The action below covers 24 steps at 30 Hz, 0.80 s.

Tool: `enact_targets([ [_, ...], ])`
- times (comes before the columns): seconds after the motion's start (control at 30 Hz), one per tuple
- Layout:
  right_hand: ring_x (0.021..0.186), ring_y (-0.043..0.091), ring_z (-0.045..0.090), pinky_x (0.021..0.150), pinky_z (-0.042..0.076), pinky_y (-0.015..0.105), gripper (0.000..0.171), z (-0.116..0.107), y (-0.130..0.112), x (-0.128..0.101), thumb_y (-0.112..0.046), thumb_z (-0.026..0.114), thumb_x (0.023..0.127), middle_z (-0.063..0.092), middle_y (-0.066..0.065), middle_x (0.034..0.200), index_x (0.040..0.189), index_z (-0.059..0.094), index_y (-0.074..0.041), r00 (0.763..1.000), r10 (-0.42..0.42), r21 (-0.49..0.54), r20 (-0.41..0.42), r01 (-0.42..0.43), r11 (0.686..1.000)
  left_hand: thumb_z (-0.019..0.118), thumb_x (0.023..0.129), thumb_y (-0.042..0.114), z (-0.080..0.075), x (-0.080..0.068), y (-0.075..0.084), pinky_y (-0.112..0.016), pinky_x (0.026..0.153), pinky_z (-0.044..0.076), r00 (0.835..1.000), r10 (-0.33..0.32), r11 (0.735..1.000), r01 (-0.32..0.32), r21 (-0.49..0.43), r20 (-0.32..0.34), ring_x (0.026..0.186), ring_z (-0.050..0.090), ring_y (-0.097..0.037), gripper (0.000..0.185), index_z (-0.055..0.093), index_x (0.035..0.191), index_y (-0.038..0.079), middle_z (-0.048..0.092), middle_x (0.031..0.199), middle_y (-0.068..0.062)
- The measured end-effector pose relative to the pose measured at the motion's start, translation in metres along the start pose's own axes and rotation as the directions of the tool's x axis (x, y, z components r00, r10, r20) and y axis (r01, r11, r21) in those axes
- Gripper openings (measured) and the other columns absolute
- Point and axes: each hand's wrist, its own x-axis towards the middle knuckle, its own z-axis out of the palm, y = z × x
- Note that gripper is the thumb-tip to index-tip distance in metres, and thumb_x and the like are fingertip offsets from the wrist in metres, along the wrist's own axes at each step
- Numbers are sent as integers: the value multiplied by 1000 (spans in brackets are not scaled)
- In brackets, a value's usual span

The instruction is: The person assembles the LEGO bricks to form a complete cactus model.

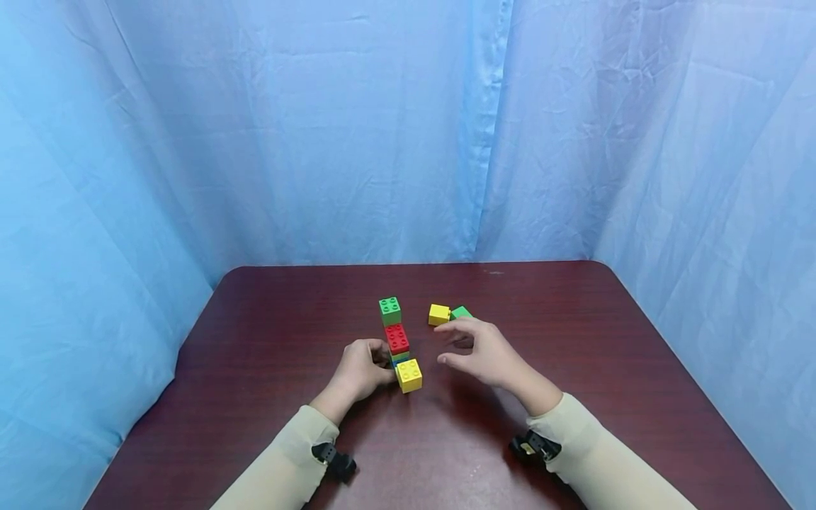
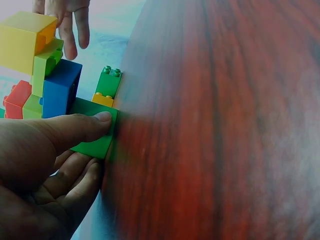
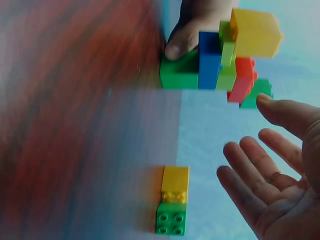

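Note:
A tower of toy building bricks stands on the table. Its base is a green brick (image 2: 95, 142), and a blue brick (image 2: 62, 87) sits on that. Above come lime green bricks (image 3: 226, 77), a yellow brick (image 1: 409, 377) jutting out toward the near side, a red brick (image 1: 397, 340) and a green brick (image 1: 390, 312) on the far side. My left hand (image 1: 361, 370) grips the base brick, thumb against its side. To the right of the tower, my right hand (image 1: 483, 352) hovers with fingers apart and holds nothing.
Beyond my right hand, a yellow brick (image 1: 438, 315) and a green brick (image 1: 460, 312) lie on the table, end to end. The dark reddish wooden table (image 1: 287, 304) has light blue curtains (image 1: 357, 142) behind it and at both sides.

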Motion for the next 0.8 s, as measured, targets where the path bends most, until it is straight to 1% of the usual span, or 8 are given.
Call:
enact_targets([
  [0.07, 100, 25, 64, 83, 53, 44, 40, -4, 7, 3, -24, 82, 79, 64, -6, 108, 116, 67, -25, 999, -24, -6, -36, 23, 1000, 87, 69, 16, 0, 0, 0, -31, 71, 52, 1000, -3, 1000, 3, 2, -2, 79, 62, -13, 26, 71, 89, 18, 66, 81, 10],
  [0.17, 100, 24, 63, 86, 51, 47, 38, -9, 17, 7, -25, 82, 79, 64, -5, 106, 114, 68, -25, 997, -17, -38, -73, 14, 999, 88, 69, 17, 1, 0, -1, -32, 72, 52, 1000, -5, 1000, 5, 4, -4, 79, 62, -13, 26, 71, 88, 19, 66, 81, 10],
  [0.27, 101, 22, 63, 88, 50, 47, 38, -16, 26, 12, -27, 82, 79, 64, -2, 107, 114, 68, -23, 995, 33, -61, -94, -38, 997, 88, 69, 17, 1, 0, -2, -31, 71, 52, 1000, -2, 1000, 2, 5, -6, 79, 62, -12, 26, 71, 88, 19, 66, 80, 11],
  [0.37, 104, 24, 62, 90, 49, 48, 42, -22, 35, 18, -29, 82, 78, 63, 3, 111, 116, 67, -17, 990, 88, -73, -107, -96, 993, 88, 69, 17, 1, 0, -2, -31, 71, 52, 1000, 1, 1000, -1, 8, -7, 79, 63, -12, 26, 71, 88, 19, 66, 80, 11],
  [0.43, 105, 27, 61, 90, 48, 49, 46, -26, 41, 21, -31, 82, 78, 62, 5, 112, 118, 67, -15, 986, 117, -92, -118, -128, 987, 88, 69, 17, 1, 0, -1, -31, 71, 52, 1000, 0, 1000, 0, 7, -6, 79, 63, -12, 26, 71, 88, 19, 66, 80, 11],
  [0.6, 102, 23, 61, 85, 50, 43, 47, -30, 59, 29, -32, 83, 77, 61, 3, 112, 119, 66, -20, 974, 169, -116, -148, -187, 975, 88, 69, 17, 1, 0, -1, -32, 71, 52, 1000, -6, 1000, 6, 5, -2, 79, 62, -13, 26, 71, 89, 19, 66, 80, 11],
  [0.67, 100, 20, 61, 83, 51, 41, 48, -31, 66, 32, -33, 83, 77, 61, 2, 112, 120, 65, -20, 971, 187, -117, -148, -205, 972, 88, 69, 17, 1, 0, -1, -32, 71, 52, 1000, -6, 1000, 6, 5, -2, 79, 62, -13, 26, 71, 88, 19, 66, 80, 11],
  [0.8, 98, 17, 59, 82, 50, 39, 55, -31, 78, 38, -38, 83, 76, 62, 0, 111, 123, 64, -16, 966, 223, -127, -131, -239, 963, 88, 69, 17, 1, 0, -1, -32, 71, 52, 1000, -5, 1000, 5, 5, -3, 79, 62, -13, 26, 71, 88, 19, 66, 80, 11],
])
